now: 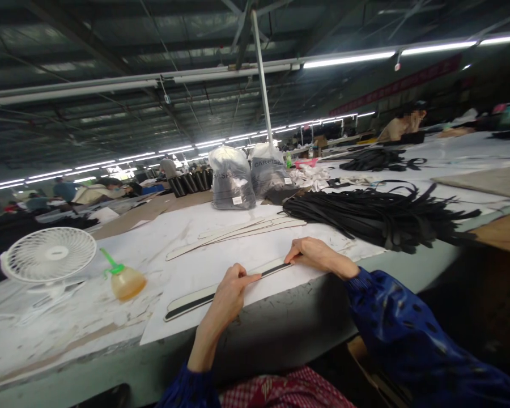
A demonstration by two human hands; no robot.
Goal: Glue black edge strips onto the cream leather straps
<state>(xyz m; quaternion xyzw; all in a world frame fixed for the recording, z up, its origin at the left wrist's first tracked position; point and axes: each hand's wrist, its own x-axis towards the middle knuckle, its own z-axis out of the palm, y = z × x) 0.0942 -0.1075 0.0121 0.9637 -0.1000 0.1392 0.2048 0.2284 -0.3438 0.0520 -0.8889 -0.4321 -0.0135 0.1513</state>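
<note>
A narrow black strip lies along a long pale strip with rounded ends on white paper near the table's front edge. My left hand rests over the middle of the black strip, thumb and fingers pressed together on it. Farther right, my right hand pinches the strip's other end between thumb and fingers. Between the two hands a short stretch of black shows against the pale piece. Behind them lie several more long pale strips, partly overlapping.
A white fan and a glue bottle with a green spout stand at left. Behind are two filled plastic bags. A big bundle of black strips lies at right. A person leans over a far table.
</note>
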